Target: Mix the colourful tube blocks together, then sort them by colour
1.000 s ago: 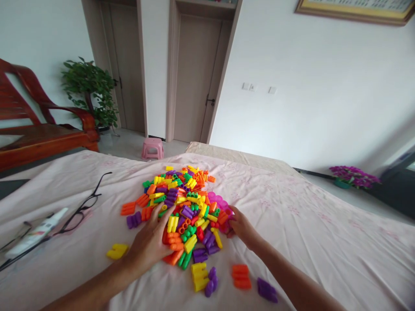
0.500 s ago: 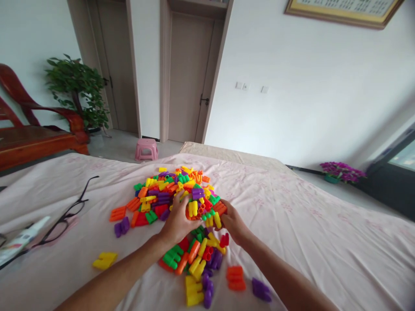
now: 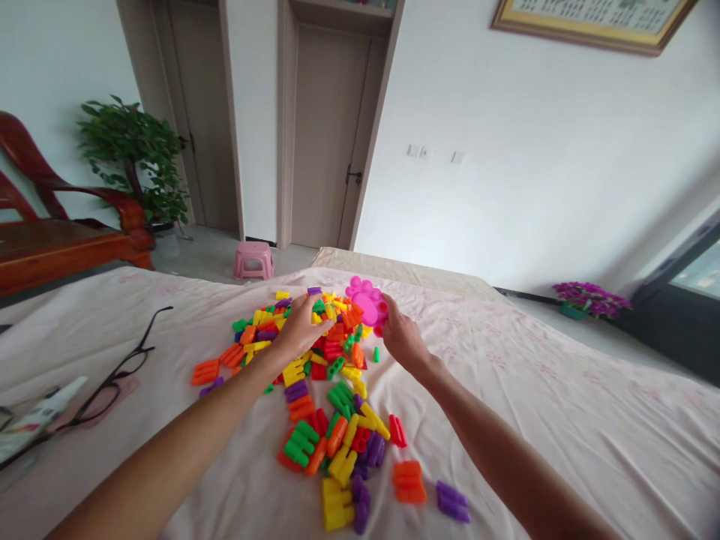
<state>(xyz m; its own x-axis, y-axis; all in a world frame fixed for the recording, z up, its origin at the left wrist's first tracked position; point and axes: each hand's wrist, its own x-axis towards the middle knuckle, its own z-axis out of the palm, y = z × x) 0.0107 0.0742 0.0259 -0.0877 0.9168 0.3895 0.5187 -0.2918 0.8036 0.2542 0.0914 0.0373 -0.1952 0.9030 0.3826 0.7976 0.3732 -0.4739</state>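
Brightly coloured plastic toy pieces lie heaped on a pale patterned cloth (image 3: 540, 420). My right hand (image 3: 402, 334) is closed on a pink flower-shaped piece (image 3: 367, 302) at the heap's right edge. At the top of the heap is my left hand (image 3: 301, 326), its fingers curled beside yellow pieces (image 3: 331, 311); whether it grips any is unclear. Nearer to me are a green piece (image 3: 301, 442), a yellow piece (image 3: 337, 506), an orange piece (image 3: 409, 481) and a purple piece (image 3: 453, 501).
Black-framed glasses (image 3: 106, 390) and a white tube (image 3: 45, 416) lie at the left. Beyond the cloth are a pink stool (image 3: 253, 259), a wooden chair (image 3: 67, 240), a leafy plant (image 3: 132, 150) and purple flowers (image 3: 590, 298).
Both hands have moved up and away from me over the heap. The pink piece now shows in my right hand. Pieces that were between my hands are spread over the middle, and the yellow piece at left is hidden.
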